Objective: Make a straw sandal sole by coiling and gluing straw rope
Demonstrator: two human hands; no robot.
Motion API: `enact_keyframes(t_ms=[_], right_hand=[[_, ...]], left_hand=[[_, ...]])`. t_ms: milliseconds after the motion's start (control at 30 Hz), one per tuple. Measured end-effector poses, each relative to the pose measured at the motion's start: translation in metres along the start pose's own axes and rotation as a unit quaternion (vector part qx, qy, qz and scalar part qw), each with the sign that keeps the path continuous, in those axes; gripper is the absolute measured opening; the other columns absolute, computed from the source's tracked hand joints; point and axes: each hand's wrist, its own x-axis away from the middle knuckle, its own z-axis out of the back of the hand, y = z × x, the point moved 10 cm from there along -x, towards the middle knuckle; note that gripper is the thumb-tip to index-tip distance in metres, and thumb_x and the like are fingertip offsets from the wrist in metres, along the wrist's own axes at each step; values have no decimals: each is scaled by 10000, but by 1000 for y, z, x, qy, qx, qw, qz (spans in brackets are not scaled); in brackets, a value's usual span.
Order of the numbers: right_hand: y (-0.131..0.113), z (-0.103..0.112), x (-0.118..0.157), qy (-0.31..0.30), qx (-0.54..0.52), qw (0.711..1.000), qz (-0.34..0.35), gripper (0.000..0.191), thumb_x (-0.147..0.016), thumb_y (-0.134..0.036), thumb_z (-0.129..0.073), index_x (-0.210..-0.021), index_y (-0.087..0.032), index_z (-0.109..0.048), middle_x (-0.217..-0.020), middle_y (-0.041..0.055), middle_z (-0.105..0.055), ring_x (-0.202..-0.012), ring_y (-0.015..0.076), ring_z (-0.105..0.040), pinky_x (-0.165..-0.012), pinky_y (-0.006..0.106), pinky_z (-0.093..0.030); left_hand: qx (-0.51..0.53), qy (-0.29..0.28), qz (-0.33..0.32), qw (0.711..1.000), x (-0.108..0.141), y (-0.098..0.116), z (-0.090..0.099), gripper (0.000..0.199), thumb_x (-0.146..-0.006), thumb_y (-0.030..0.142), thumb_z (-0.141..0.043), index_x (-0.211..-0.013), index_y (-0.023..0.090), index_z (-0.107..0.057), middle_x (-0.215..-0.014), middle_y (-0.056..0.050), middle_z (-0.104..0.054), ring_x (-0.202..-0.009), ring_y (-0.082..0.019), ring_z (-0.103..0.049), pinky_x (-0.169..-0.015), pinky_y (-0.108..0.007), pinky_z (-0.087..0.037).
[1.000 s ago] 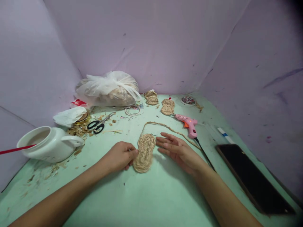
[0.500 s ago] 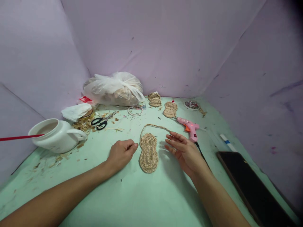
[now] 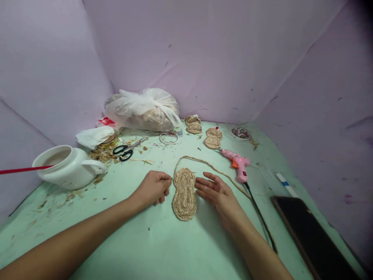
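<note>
A coiled sole of braided straw cord [image 3: 184, 194], shaped like a figure eight, lies flat on the green table between my hands. From its upper left edge a loose cord [image 3: 214, 166] arcs over the top and runs down to the right, passing behind my right hand. My left hand [image 3: 153, 187] is beside the sole's left edge, fingers curled in, with nothing seen in them. On the other side, my right hand [image 3: 217, 194] has its fingers stretched out, the tips at or very close to the sole's right edge; contact is hard to tell.
A pink glue gun [image 3: 237, 163] with a black cable lies at right, near a dark phone [image 3: 314, 237]. Behind are two small woven pieces [image 3: 213, 138] and a plastic bag [image 3: 145, 111]. Scissors [image 3: 128, 149], straw scraps and a white pot [image 3: 68, 169] are at left.
My right hand has moved left and down to the sole's edge, uncovering more of the loose cord. My left hand's fingers have loosened slightly. The view has shifted a little.
</note>
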Motion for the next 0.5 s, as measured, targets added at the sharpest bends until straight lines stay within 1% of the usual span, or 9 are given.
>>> enact_keyframes(t_ms=[133,200,300,400,500], right_hand=[[1,-7,2,-16,32,999,18,444,-634,-342,-688,-1005,-193,-494,-1080,148,-606,-1000,265,-601,-817,419,-485],[3,-7,3,-6,46,999,27,454,-615,-367,-694,-986,-204,-491,-1055,139,-617,-973,264,-612,-804,421,-492],[6,-8,4,4,54,998,34,427,-628,-374,-671,-979,-210,-491,-985,118,-651,-907,246,-639,-821,431,-488],[8,-9,5,5,69,997,46,376,-675,-343,-637,-997,-215,-493,-947,102,-668,-893,230,-643,-827,428,-494],[5,-4,6,20,104,991,80,329,-737,-297,-583,-1038,-219,-475,-998,112,-658,-908,223,-641,-785,403,-524]], left_hand=[[37,-23,24,999,-2,1,-4,236,-649,262,-498,-829,132,-576,-515,42,-526,-326,-76,-448,-286,-177,-297],[49,-23,27,998,-2,5,-3,261,-646,256,-503,-859,127,-578,-495,55,-509,-318,-65,-418,-291,-173,-284],[52,-17,17,998,-2,11,-1,262,-650,246,-513,-862,120,-600,-426,85,-434,-321,-48,-352,-315,-165,-258],[61,5,-2,998,-1,14,2,213,-649,255,-529,-804,131,-608,-461,76,-452,-349,-45,-358,-336,-171,-261],[88,51,10,995,1,7,9,266,-663,298,-528,-874,143,-575,-538,56,-502,-354,-55,-385,-335,-189,-291]])
